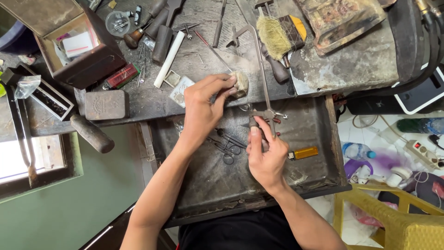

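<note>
Right hand (266, 155) grips the jeweller's saw (262, 74) handle tight; left hand (203, 109) pinches the small workpiece (239, 84) against the bench edge (152, 111). Best kept: vertical blade, light strokes.

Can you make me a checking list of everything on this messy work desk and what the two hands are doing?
Surface: dark, worn bench with an open metal drawer tray below it.
Job's things: jeweller's saw, frame upright; small pale piece at the bench edge.
Clutter: brush, white rod, metal tin, wooden box, scissors and orange lighter in the tray.
Hands: left hand, fingers pinching the pale piece; right hand gripping the saw handle.
Cables: black hose at right; power strip on the floor.
Surroundings: yellow chair, bottles, green floor.
</note>
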